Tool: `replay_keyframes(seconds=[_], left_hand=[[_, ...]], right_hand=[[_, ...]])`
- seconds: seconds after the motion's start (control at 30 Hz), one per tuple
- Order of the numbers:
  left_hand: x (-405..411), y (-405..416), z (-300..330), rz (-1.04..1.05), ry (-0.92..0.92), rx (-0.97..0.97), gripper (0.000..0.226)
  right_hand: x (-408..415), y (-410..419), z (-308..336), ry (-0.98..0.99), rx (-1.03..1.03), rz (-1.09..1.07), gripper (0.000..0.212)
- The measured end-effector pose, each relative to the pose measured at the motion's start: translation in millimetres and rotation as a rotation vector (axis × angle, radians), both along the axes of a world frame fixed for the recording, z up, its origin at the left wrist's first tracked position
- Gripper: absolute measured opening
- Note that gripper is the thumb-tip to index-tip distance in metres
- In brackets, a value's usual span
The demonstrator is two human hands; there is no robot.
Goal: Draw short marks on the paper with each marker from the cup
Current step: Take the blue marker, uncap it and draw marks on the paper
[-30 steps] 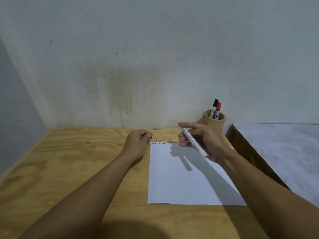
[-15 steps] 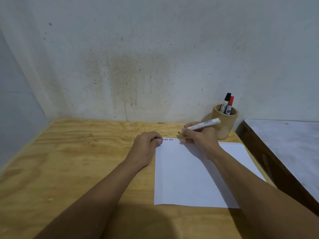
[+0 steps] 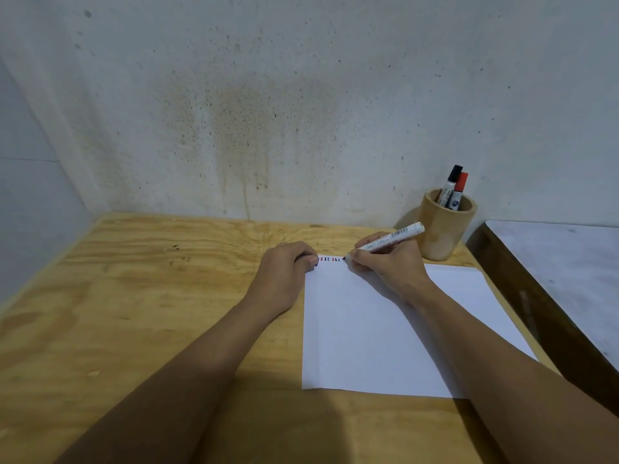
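Right hand point(image 3: 388, 266) clamped on a white marker point(image 3: 388, 242), tip at the paper's point(image 3: 385, 329) twelve o'clock edge, extending a row of short marks point(image 3: 331, 259). Left hand point(image 3: 284, 269), fist curled shut, pins the corner. Two markers point(image 3: 454, 189) wait in the cup point(image 3: 442, 229) at two o'clock; more strokes likely ahead.

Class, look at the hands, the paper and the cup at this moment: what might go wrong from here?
1. The marker tip sits at the paper's far edge, so a stroke may run onto the table.
2. The left hand pins only one corner, so the sheet may pivot.
3. The marker's tail points toward the cup close behind the right hand; lifting back may knock it.
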State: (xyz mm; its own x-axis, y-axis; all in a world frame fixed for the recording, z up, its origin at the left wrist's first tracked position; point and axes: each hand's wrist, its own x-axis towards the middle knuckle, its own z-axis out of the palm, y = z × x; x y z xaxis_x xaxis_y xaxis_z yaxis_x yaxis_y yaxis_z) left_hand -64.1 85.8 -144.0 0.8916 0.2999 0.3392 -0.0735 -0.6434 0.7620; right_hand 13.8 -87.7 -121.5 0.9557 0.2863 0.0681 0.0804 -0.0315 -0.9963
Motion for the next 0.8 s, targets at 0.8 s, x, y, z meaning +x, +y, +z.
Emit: replay_keyframes(seconds=[0.8], left_hand=[[-0.2,2.7,9.9,0.012,0.009,-0.224,0.014]], right_hand=[[1.3,-6.8,8.4,0.047,0.195,-0.040,0.018]])
